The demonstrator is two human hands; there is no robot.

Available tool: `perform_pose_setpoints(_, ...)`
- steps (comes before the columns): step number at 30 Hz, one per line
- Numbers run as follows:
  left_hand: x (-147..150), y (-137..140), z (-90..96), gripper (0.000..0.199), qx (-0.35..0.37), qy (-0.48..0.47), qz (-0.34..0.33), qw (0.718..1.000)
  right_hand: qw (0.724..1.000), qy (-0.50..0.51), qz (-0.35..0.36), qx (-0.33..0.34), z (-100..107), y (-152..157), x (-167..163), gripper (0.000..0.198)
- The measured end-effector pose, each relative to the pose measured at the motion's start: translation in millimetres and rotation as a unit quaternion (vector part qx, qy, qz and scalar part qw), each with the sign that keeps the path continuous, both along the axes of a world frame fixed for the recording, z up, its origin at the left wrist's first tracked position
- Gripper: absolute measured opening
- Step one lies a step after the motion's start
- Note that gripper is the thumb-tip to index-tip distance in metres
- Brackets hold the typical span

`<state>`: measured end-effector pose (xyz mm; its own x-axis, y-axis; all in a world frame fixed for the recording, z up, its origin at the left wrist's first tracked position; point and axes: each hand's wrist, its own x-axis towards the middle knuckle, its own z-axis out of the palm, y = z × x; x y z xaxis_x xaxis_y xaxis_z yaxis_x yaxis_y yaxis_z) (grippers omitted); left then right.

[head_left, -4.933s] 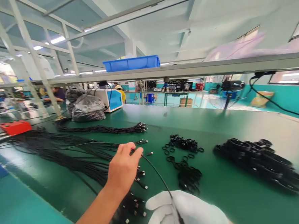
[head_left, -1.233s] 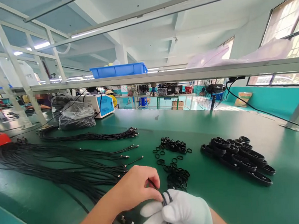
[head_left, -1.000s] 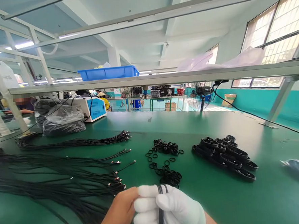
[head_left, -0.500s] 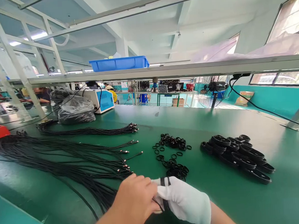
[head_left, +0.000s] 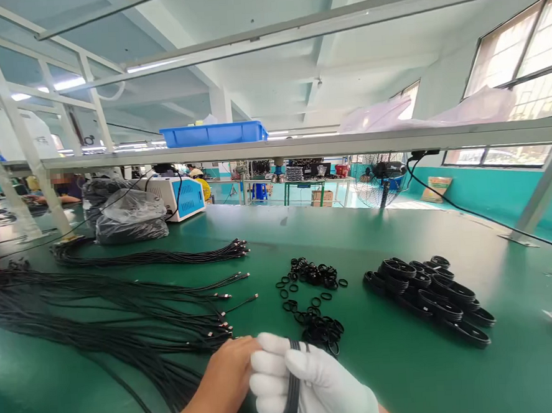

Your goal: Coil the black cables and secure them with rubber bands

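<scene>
My right hand [head_left: 321, 378], in a white glove, is closed with a black cable [head_left: 293, 380] wound in several turns across its fingers; the thumb presses on the turns. A thin black loop also sits around a finger. My bare left hand [head_left: 230, 371] is bent closed against the gloved fingers, its fingertips hidden behind them; a strand of the cable ran to these fingers half a second ago. Just beyond the hands lie small black rings [head_left: 318, 325] in loose piles. Long black cables [head_left: 144, 339] with metal plugs stretch out to the left.
Stacked coiled black cables [head_left: 431, 293] lie on the green table [head_left: 352, 233] at the right. A bagged bundle [head_left: 131, 218] and a blue-and-white machine [head_left: 182, 196] stand at the back left. Overhead runs a shelf [head_left: 310, 147] with a blue tray [head_left: 213, 134]. A person sits far left.
My left hand has moved from in front of the gloved fingers to behind them, on the left. The gloved hand has turned its fingers more toward me. The camera view has tilted up slightly.
</scene>
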<state>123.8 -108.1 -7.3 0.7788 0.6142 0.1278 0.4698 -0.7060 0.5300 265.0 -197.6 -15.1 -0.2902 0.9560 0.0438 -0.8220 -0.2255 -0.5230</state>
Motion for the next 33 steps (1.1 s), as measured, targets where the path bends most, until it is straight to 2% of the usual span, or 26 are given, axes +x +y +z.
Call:
perform_pose_setpoints(4,-1.0,1.7,-3.3,0.034,0.071,0.061,0.051,0.994,0.994,0.006,-0.109,-0.005,7.3,3.4,17.5,0.036)
perform_pose_setpoints(8,9.0,-22.5,-4.5,0.035,0.179,0.133,0.047,0.974,0.982,-0.009,-0.184,-0.042,4.3,5.4,34.8,0.041)
perform_pose_setpoints(13,17.4,-44.9,-19.4,0.028,0.317,0.074,0.01,0.946,0.972,-0.085,-0.204,-0.085,-1.4,6.6,33.5,0.049)
perform_pose_setpoints(15,16.8,-42.2,-17.0,0.021,0.354,0.045,-0.027,0.934,0.967,-0.136,-0.191,-0.1,-3.2,6.7,26.9,0.048)
perform_pose_setpoints(18,13.6,-27.6,7.4,0.016,0.362,0.045,-0.097,0.926,0.977,-0.174,-0.109,-0.064,-4.3,5.4,16.3,0.033)
perform_pose_setpoints(20,11.4,-14.4,29.8,0.026,0.306,0.058,-0.131,0.941,0.987,-0.157,-0.026,-0.023,-3.1,2.3,10.9,0.029)
perform_pose_setpoints(22,10.4,-1.3,45.8,0.029,0.223,0.067,-0.154,0.96,0.99,-0.131,0.051,-0.023,-1.3,-2.3,7.0,0.035)
perform_pose_setpoints(25,11.7,14.4,50.0,0.024,0.121,0.077,-0.184,0.972,0.983,-0.124,0.108,-0.077,-2.1,-7.9,2.8,0.042)
perform_pose_setpoints(27,13.8,19.0,47.7,0.023,0.103,0.073,-0.201,0.971,0.979,-0.148,0.096,-0.106,-6.4,-8.0,0.9,0.039)
perform_pose_setpoints(28,14.6,18.4,48.0,0.021,0.12,0.059,-0.197,0.971,0.976,-0.163,0.078,-0.119,-9.2,-6.7,0.5,0.036)
perform_pose_setpoints(30,13.9,10.1,53.0,0.011,0.205,-0.003,-0.151,0.967,0.975,-0.176,0.045,-0.131,-15.0,-2.1,1.1,0.032)
perform_pose_setpoints(31,11.8,2.4,56.1,0.006,0.258,-0.051,-0.12,0.957,0.977,-0.174,0.038,-0.12,-17.4,0.9,2.3,0.031)
perform_pose_setpoints(33,2.9,-18.0,55.5,0.017,0.344,-0.159,-0.069,0.923,0.982,-0.17,0.044,-0.071,-21.1,6.7,5.8,0.033)
